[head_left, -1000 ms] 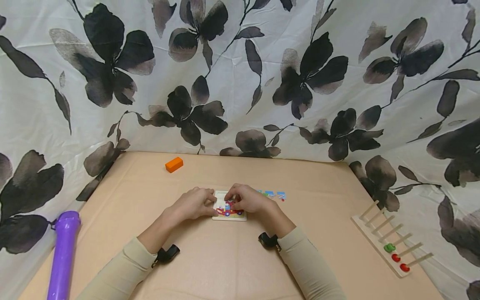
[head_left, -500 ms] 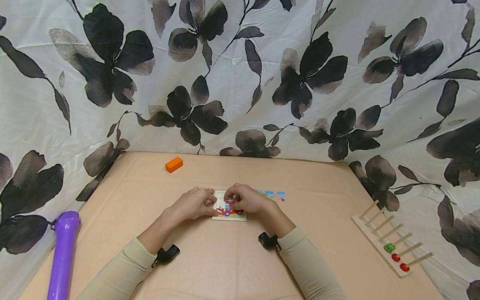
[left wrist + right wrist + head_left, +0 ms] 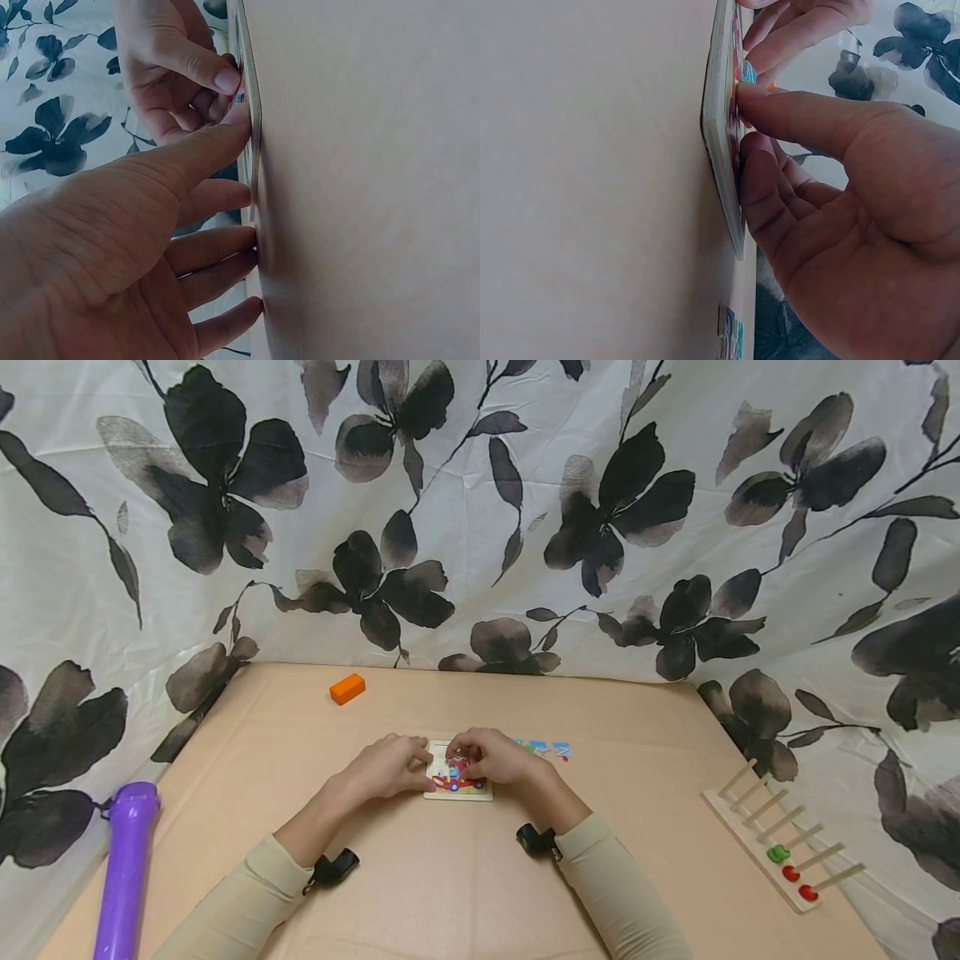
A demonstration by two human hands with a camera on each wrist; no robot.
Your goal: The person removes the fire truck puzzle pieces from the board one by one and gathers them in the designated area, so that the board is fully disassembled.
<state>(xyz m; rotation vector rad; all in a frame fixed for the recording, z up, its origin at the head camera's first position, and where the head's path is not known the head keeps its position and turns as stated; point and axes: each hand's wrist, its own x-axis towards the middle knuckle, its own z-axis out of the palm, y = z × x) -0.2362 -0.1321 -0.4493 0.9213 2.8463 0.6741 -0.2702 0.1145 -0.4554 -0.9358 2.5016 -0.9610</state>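
Note:
A small wooden puzzle board (image 3: pixel 437 752) with a colourful vehicle picture lies flat mid-table. My left hand (image 3: pixel 386 767) holds the board's left side, its thumb at the near corner. In the left wrist view that thumb (image 3: pixel 217 139) rests on the board's face, while other fingertips meet the table beside it. My right hand (image 3: pixel 498 756) is over the board's right half, thumb and fingers together on a puzzle piece (image 3: pixel 457 763) in the picture. Mostly hidden by the fingers, the piece's outline cannot be made out. A bit of blue (image 3: pixel 748 73) shows past the right thumb.
Several loose blue puzzle pieces (image 3: pixel 543 748) lie right of the board. An orange block (image 3: pixel 348 689) is at the back left. A purple tube (image 3: pixel 129 868) stands left, and a pegged wooden rack (image 3: pixel 757 852) with red and green beads lies right. Floral cloth (image 3: pixel 480 527) hangs behind.
Almost nothing differs. The right fingers have shifted very slightly over the piece; the left hand and the board stay in place.

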